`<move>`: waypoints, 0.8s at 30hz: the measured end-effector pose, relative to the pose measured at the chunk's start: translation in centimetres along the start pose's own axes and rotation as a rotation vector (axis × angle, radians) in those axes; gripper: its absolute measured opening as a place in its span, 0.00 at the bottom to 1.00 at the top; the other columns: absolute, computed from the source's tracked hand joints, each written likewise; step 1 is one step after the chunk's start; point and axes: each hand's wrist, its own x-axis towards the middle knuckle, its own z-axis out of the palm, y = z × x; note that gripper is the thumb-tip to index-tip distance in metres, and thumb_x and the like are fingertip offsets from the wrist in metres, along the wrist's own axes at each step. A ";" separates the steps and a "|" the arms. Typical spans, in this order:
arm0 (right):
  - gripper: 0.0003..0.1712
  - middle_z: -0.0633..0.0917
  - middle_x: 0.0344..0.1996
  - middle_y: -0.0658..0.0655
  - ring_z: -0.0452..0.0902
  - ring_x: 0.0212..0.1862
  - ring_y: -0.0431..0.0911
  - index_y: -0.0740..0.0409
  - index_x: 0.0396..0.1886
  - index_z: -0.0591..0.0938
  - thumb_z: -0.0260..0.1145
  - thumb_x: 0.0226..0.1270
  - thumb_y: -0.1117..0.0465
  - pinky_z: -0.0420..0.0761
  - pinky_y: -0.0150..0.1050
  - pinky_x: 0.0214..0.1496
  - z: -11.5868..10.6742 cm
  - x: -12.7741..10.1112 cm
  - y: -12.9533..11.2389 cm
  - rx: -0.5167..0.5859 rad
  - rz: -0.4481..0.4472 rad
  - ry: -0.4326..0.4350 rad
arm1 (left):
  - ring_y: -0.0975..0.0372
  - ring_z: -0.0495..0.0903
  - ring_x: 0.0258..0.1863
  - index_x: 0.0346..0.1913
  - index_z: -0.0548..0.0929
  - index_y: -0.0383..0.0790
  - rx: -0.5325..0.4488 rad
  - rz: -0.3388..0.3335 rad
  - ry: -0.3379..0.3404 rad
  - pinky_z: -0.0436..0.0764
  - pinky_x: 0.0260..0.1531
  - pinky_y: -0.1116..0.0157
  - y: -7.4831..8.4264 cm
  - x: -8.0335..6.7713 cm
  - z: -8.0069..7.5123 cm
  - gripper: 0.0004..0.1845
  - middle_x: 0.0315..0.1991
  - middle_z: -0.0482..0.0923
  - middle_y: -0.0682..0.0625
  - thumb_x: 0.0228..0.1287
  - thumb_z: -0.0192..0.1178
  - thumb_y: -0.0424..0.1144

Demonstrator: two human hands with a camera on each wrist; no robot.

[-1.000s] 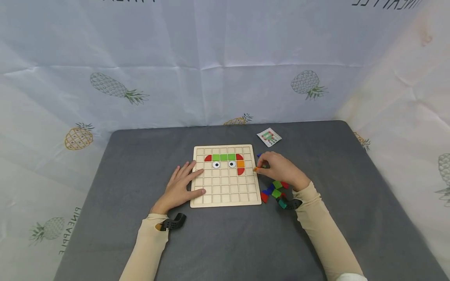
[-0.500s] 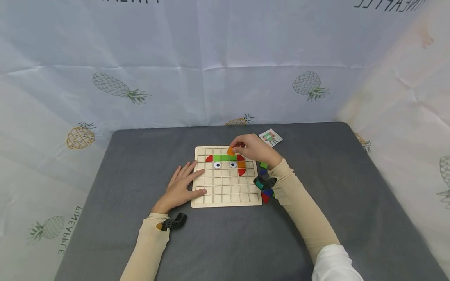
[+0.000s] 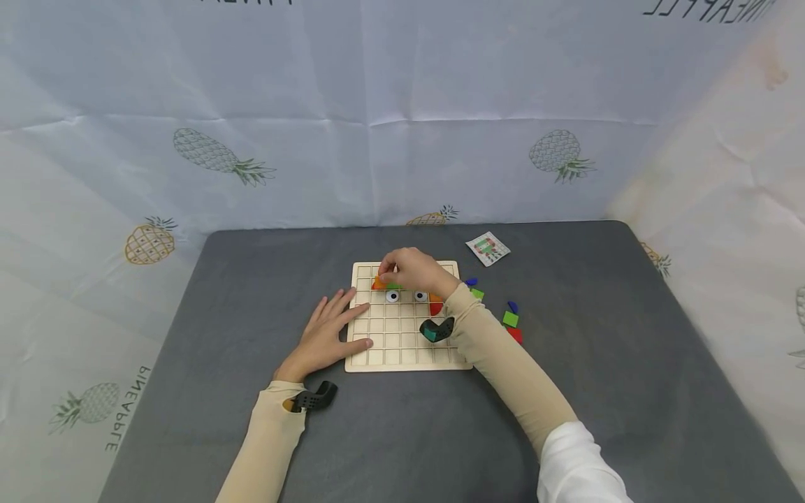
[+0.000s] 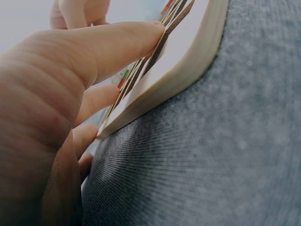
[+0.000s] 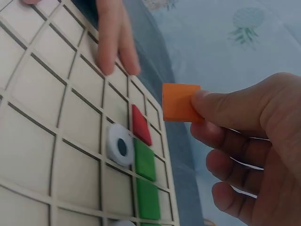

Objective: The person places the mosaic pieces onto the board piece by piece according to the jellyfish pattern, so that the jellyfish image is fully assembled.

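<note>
Between thumb and forefinger my right hand pinches an orange square tile, held just above the upper left part of a wooden grid board. In the right wrist view a red tile, green square tiles and a round eye piece sit in the grid's cells. My left hand lies with spread fingers on the board's left edge, thumb and fingertips touching it. In the head view my right hand covers part of the top row of tiles.
A small printed pattern card lies behind the board on the right. Loose tiles, among them a green square and a red piece, lie right of the board, partly behind my right forearm. A patterned cloth hangs behind the grey table.
My right hand has carried the orange tile from the board's right side leftward across to its upper left. The left hand has stayed on the board's edge.
</note>
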 end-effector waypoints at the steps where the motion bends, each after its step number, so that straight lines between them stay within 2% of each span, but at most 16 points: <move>1: 0.07 0.85 0.35 0.48 0.77 0.31 0.40 0.50 0.39 0.85 0.62 0.69 0.55 0.77 0.33 0.34 0.3 0.2 0.0 -0.009 0.002 -0.008 | 0.55 0.40 0.78 0.72 0.64 0.60 -0.001 0.002 0.002 0.33 0.75 0.50 0.0 0.0 0.0 0.39 0.78 0.44 0.54 0.58 0.58 0.66; 8: 0.08 0.84 0.33 0.45 0.77 0.29 0.39 0.48 0.37 0.86 0.61 0.70 0.54 0.77 0.33 0.33 1.6 0.7 0.1 -0.027 0.043 -0.050 | 0.56 0.40 0.78 0.72 0.63 0.60 -0.002 0.000 0.003 0.33 0.75 0.51 0.1 0.2 0.1 0.39 0.78 0.44 0.55 0.58 0.58 0.67; 15: 0.09 0.85 0.31 0.44 0.76 0.26 0.39 0.46 0.38 0.86 0.60 0.71 0.54 0.78 0.34 0.33 2.5 1.0 0.6 -0.048 0.047 -0.073 | 0.56 0.40 0.78 0.72 0.64 0.60 -0.001 0.002 0.007 0.34 0.75 0.51 0.0 0.2 0.1 0.39 0.78 0.44 0.55 0.58 0.59 0.66; 16: 0.09 0.85 0.31 0.44 0.76 0.26 0.38 0.46 0.38 0.86 0.59 0.71 0.54 0.79 0.35 0.34 2.6 1.1 0.6 -0.054 0.045 -0.072 | 0.56 0.40 0.78 0.72 0.64 0.60 -0.001 0.002 0.006 0.34 0.75 0.51 0.0 0.2 0.1 0.39 0.78 0.44 0.55 0.58 0.59 0.66; 18: 0.09 0.85 0.30 0.43 0.76 0.26 0.38 0.46 0.37 0.86 0.59 0.71 0.54 0.80 0.37 0.49 2.8 1.1 0.5 -0.076 0.044 -0.068 | 0.56 0.40 0.78 0.71 0.64 0.60 -0.003 0.002 0.005 0.34 0.75 0.52 0.0 0.2 0.0 0.39 0.78 0.44 0.55 0.58 0.59 0.66; 21: 0.09 0.84 0.29 0.43 0.75 0.29 0.39 0.47 0.37 0.86 0.60 0.71 0.54 0.70 0.42 0.69 2.8 1.1 0.2 -0.094 0.049 -0.062 | 0.56 0.40 0.78 0.72 0.64 0.59 -0.005 0.003 0.006 0.34 0.75 0.52 0.0 0.1 0.0 0.39 0.78 0.45 0.55 0.58 0.59 0.66; 22: 0.09 0.84 0.28 0.44 0.74 0.30 0.40 0.47 0.37 0.86 0.60 0.71 0.55 0.65 0.43 0.73 2.8 1.2 0.1 -0.098 0.052 -0.060 | 0.56 0.41 0.78 0.71 0.64 0.59 -0.005 0.003 0.008 0.34 0.75 0.51 0.0 0.1 0.0 0.39 0.78 0.45 0.55 0.58 0.59 0.66; 23: 0.09 0.84 0.27 0.44 0.74 0.30 0.40 0.47 0.36 0.86 0.60 0.71 0.55 0.65 0.43 0.72 2.8 1.2 0.0 -0.106 0.053 -0.060 | 0.56 0.40 0.78 0.72 0.64 0.60 -0.006 0.002 0.007 0.34 0.75 0.51 0.0 0.1 0.0 0.39 0.78 0.45 0.55 0.58 0.59 0.66; 24: 0.09 0.84 0.26 0.44 0.74 0.30 0.40 0.47 0.36 0.86 0.60 0.71 0.55 0.71 0.42 0.68 2.9 1.2 0.0 -0.110 0.053 -0.060 | 0.56 0.40 0.78 0.72 0.64 0.60 -0.007 0.001 0.008 0.34 0.75 0.52 0.0 0.0 0.0 0.39 0.78 0.45 0.55 0.58 0.59 0.66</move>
